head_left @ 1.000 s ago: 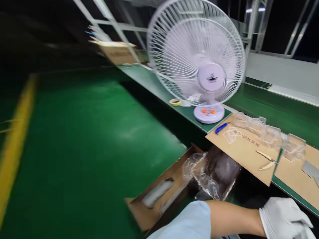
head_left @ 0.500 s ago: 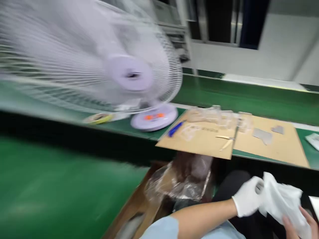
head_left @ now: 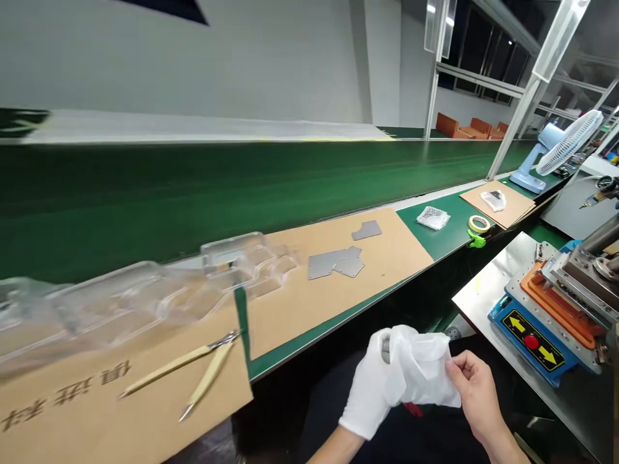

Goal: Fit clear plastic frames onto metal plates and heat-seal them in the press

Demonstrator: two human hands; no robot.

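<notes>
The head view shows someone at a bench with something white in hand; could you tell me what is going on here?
A person is at a green workbench. The left hand wears a white work glove; the bare right hand pinches a loose white glove, and both hands hold it low before the bench edge. On the cardboard sheets lie tweezers, clear plastic trays and grey metal pieces, none touched. A blue fixture with yellow arrows stands at the right.

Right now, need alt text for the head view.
A gloved left hand and a bare right hand hold a white cloth between them, just below the edge of a green bench. On cardboard sheets on the bench lie clear plastic trays, tweezers and grey metal plates. A press stands at right.
</notes>
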